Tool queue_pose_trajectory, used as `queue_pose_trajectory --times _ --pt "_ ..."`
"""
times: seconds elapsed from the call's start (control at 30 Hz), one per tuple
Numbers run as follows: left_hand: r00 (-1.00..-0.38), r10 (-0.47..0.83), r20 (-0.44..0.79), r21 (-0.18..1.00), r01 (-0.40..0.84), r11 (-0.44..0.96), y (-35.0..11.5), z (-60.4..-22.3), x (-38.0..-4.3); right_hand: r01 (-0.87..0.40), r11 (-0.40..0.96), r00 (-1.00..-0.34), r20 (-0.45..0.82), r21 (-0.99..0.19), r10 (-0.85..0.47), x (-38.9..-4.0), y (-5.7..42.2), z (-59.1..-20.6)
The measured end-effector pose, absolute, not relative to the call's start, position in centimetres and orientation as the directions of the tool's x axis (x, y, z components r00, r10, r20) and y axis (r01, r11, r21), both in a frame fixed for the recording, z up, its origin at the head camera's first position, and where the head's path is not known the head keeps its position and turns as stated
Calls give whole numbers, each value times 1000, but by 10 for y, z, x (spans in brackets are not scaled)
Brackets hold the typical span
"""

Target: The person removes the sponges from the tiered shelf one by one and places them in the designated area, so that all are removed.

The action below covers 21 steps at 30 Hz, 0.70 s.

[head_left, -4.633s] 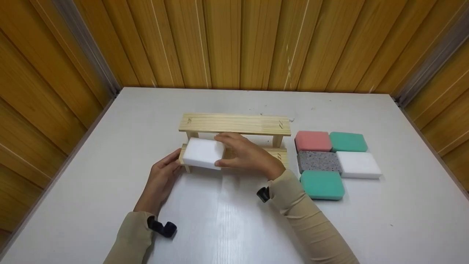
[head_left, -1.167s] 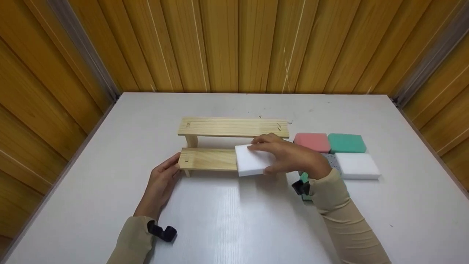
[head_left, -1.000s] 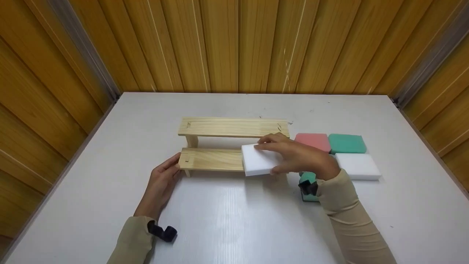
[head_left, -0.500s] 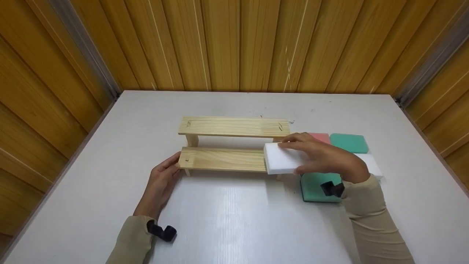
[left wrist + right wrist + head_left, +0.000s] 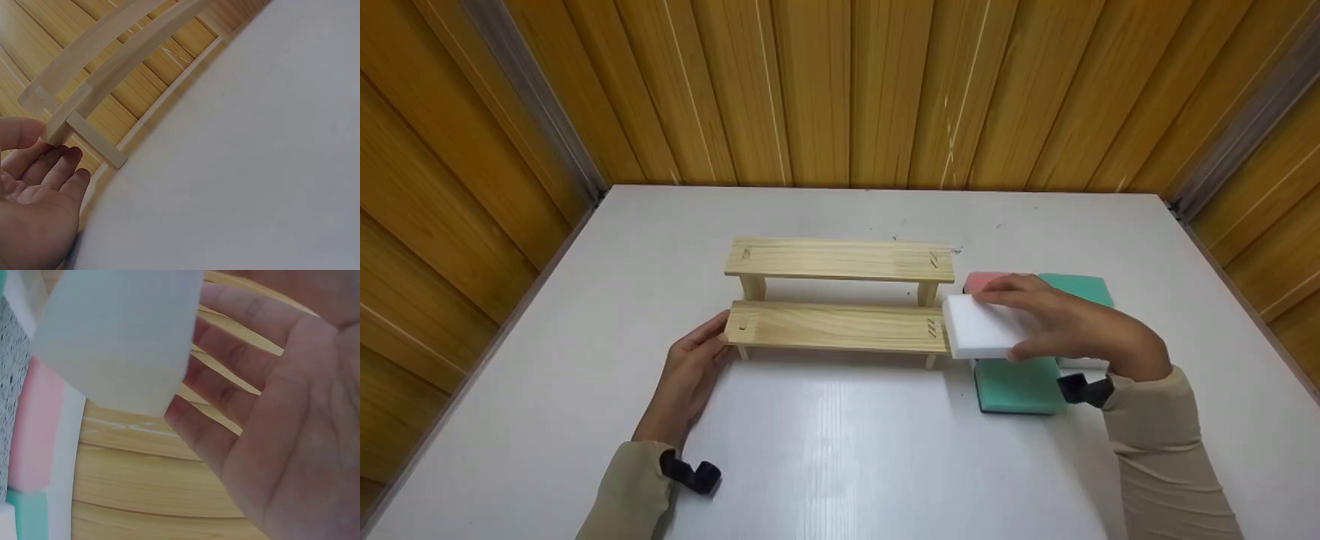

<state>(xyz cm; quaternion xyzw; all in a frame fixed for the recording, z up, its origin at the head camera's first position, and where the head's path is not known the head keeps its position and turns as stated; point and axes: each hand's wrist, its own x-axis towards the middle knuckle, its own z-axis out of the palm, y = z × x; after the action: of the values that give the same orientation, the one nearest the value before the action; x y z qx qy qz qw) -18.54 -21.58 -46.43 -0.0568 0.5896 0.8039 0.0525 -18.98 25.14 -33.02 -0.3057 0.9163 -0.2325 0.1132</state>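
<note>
In the head view a two-tier wooden stand (image 5: 840, 326) sits on the white table, both boards bare. My left hand (image 5: 682, 375) holds the left end of its lower board; the left wrist view shows the thumb against the board end and fingers curled below. Beyond the lower board's right end, my right hand (image 5: 1069, 322) grips a white sponge block (image 5: 979, 326) between thumb and fingers. The block is raised above other sponges and hides part of them. Seen from the right wrist, fingertips press the edge of this white sponge block (image 5: 118, 337).
Right of the stand lie a pink sponge (image 5: 986, 280), a green sponge (image 5: 1080, 285) behind and another green sponge (image 5: 1020, 386) in front. The right hand mostly covers a second white block (image 5: 1084, 364). A speckled grey sponge (image 5: 14, 343) shows only in the right wrist view.
My right hand has carried the white sponge block rightward, from the left end of the lower board to past its right end. The left hand has stayed at the stand's left end.
</note>
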Motion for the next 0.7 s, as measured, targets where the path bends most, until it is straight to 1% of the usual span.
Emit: queue_pose_trajectory --times 0.2,0.53,0.7 --pt "-988 13 -156 938 -152 -310 -217 -463 -187 -444 755 -819 -123 -482 -560 -187 266 -332" --pt "-986 24 -164 941 -164 -298 -218 -462 -183 -373 812 -852 -180 -448 -491 -181 287 -335" --pt "-986 19 -165 938 -163 -307 -218 -463 -184 -372 825 -858 -181 -426 -480 -179 298 -337"
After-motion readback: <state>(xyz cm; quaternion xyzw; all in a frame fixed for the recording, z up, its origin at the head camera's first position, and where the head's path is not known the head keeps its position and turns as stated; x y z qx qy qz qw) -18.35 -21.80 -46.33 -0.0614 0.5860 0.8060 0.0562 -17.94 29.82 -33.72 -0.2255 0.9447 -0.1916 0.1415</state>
